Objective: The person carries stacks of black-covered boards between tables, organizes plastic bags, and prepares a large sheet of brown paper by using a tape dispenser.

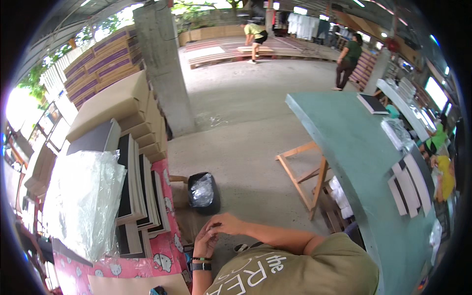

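Note:
My left hand (204,243), with a watch and a beaded band at the wrist, is raised in front of my body beside the pink table. Reaching across from the right, my right hand (227,224) meets it at the fingertips. The fingers of both are bent and drawn together; anything between them is too small to make out. Nearest on the left is a pink patterned tablecloth (169,242). On it lie stacks of black-and-white books or boards (142,184) and a pile of clear plastic sleeves (83,196).
A black bin (204,194) lined with plastic stands just beyond my hands. Brown wrapped packages (110,105) rise near a concrete pillar (164,69). To the right, a green table (339,132) bears more boards (410,184). Two people (255,34) are farther off.

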The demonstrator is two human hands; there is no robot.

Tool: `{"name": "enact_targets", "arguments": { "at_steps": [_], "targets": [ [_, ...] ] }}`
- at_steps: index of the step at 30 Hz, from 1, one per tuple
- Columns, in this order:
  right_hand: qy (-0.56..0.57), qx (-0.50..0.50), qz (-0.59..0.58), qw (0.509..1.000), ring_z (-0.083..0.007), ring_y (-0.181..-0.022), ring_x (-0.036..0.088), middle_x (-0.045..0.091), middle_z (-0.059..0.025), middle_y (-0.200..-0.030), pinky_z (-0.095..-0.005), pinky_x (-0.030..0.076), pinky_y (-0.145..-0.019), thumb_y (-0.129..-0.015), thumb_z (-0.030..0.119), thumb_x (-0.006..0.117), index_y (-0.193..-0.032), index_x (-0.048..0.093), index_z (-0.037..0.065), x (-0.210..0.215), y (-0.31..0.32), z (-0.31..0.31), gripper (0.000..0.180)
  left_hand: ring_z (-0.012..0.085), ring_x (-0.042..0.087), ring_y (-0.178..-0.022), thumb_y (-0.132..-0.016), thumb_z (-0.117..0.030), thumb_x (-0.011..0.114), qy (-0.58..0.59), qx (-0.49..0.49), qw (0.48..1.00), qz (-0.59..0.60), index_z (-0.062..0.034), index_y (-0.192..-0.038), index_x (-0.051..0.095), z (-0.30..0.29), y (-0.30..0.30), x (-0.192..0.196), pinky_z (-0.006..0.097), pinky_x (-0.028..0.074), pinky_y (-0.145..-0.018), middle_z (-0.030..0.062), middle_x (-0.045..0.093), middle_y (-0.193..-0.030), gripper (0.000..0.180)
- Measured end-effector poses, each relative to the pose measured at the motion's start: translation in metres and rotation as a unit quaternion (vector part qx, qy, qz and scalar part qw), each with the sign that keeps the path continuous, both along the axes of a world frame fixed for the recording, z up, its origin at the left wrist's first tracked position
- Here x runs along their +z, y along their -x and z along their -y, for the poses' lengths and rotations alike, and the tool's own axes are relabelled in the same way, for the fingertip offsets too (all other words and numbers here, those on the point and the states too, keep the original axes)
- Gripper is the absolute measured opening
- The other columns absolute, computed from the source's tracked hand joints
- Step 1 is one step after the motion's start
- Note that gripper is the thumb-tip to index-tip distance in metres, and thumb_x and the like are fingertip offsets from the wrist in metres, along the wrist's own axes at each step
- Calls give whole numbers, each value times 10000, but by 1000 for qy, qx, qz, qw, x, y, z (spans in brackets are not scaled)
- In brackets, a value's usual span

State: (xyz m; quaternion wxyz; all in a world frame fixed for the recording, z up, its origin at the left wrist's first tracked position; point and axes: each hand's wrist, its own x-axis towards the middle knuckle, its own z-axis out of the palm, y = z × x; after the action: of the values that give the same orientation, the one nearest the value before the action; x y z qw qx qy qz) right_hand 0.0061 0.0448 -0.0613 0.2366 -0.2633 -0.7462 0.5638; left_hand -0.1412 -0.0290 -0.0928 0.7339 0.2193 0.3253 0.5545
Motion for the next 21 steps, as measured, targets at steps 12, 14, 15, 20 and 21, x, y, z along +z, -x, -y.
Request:
{"name": "enact_targets", "arguments": {
  "at_steps": [12,14,15,20,21],
  "targets": [
    [7,-378,47,925,-177,-771,572,623,-86,-865,-288,446,-706,-825,157,545,-919,615,25,-13,-46,21,176,243,396,-1138,-846,-515,393,36,-31,985,166,-73,-1310,289,0,-22,-20,370,351,-900,122,378,-1294,649],
    [-93,-329,76,937,-212,-860,552,613,-101,-915,-315,426,-769,-839,141,513,-959,601,17,-17,-41,24,193,253,387,-1149,-844,-528,387,57,4,983,172,-83,-1316,281,-8,-33,-20,383,337,-923,124,374,-1296,657],
    [-156,-289,89,940,-232,-925,533,601,-113,-965,-329,409,-813,-844,134,499,-998,587,12,-27,-35,25,215,259,372,-1164,-837,-543,389,56,20,983,175,-84,-1322,267,-17,-44,-25,390,324,-937,131,353,-1309,679],
    [-247,-179,73,949,-343,-1191,330,393,-205,-1257,-401,269,-986,-853,170,438,-1201,433,-6,-48,-13,24,389,288,339,-1191,-805,-611,376,139,128,972,142,-72,-1329,245,-79,-59,-37,385,279,-981,149,286,-1347,763],
    [-241,-152,75,956,-345,-1220,289,343,-216,-1291,-400,237,-1006,-858,178,430,-1234,384,-17,-43,-17,20,425,280,340,-1191,-816,-598,368,139,137,969,148,-71,-1326,251,-88,-61,-35,381,283,-979,141,289,-1347,743]
  ]
}}
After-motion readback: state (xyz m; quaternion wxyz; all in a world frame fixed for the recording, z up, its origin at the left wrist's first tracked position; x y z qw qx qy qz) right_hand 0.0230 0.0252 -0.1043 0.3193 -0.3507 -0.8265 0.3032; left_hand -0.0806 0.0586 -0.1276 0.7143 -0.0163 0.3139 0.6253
